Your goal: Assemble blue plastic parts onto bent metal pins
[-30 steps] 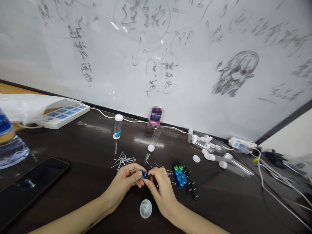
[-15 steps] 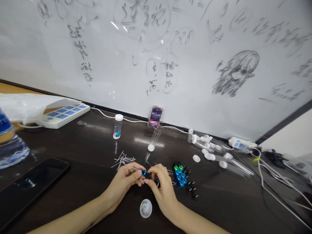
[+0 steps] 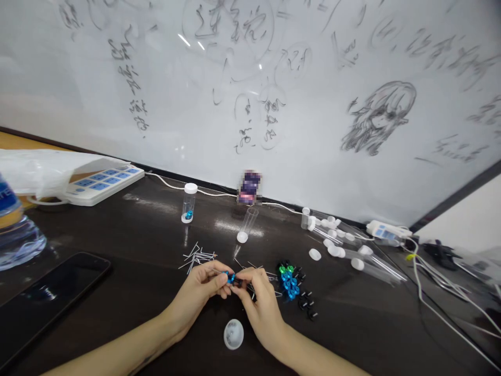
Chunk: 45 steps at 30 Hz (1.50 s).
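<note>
Between the fingertips of my left hand (image 3: 207, 280) is a small blue metal part (image 3: 230, 278), with a thin metal rod showing beside it. Pinched in my right hand (image 3: 260, 297) is a small black piece (image 3: 237, 282), which meets the blue part; fingers partly hide the joint. Bent metal rods like hex keys (image 3: 198, 256) lie beyond my left hand, and more lie behind my right. Green and blue metal parts (image 3: 290, 284) and black screw-like pieces (image 3: 307, 301) are grouped to the right. A round translucent cup (image 3: 234, 334) with small bits inside sits below my hands.
A capped clear jar (image 3: 189, 204) stands at the back, near a clear tube (image 3: 247, 225). White caps and tubes (image 3: 336, 240) lie at right beside cables (image 3: 438, 277). At left are a phone (image 3: 50, 303), a water bottle (image 3: 15, 224) and a power strip (image 3: 105, 185).
Both hands stay nearly in place on the blue and black pieces. The right fingers have shifted slightly around the black piece.
</note>
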Tool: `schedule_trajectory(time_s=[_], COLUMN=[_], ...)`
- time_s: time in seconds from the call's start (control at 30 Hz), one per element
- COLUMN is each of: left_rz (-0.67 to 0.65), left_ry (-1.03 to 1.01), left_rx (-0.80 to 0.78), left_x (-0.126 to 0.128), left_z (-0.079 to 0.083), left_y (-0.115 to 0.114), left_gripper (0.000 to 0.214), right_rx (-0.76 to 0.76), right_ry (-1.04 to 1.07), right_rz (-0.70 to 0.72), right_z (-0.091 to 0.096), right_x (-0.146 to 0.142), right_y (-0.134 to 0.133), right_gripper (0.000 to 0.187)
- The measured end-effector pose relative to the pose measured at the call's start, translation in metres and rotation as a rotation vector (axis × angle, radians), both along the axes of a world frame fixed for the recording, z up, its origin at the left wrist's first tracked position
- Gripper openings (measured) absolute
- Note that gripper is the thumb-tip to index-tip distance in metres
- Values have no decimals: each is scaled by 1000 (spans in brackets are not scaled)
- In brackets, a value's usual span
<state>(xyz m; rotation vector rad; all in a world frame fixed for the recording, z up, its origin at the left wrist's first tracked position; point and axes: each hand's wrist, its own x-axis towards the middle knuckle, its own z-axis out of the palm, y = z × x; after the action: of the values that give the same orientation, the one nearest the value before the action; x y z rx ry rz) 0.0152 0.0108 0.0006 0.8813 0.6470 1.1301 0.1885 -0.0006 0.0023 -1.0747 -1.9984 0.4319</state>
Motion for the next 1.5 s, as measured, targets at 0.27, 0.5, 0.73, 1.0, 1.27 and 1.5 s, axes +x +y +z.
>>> schedule_trajectory(time_s=[0.27, 0.5, 0.73, 1.0, 1.27, 1.5], left_rz=[-29, -8, -39, -30, -32, -40], left_ry=[11, -2, 11, 0, -6, -4], left_rx=[9, 0, 17, 4, 4, 5], left_x=[0, 0, -1, -1, -1, -1], left_z=[-1, 0, -2, -1, 0, 0], left_y=[-1, 1, -1, 0, 0, 0], left_gripper=[17, 15, 15, 15, 13, 14], right_rx=[-110, -27, -136, -72, -109, -95], right_ry=[-37, 27, -22, 11, 16, 26], right_rz=[16, 20, 3, -14, 1, 2], right_z=[7, -1, 4, 2, 3, 2], right_x=[1, 0, 2, 1, 1, 1], right_y=[2, 2, 2, 1, 3, 2], right_gripper=[36, 4, 28, 12, 12, 13])
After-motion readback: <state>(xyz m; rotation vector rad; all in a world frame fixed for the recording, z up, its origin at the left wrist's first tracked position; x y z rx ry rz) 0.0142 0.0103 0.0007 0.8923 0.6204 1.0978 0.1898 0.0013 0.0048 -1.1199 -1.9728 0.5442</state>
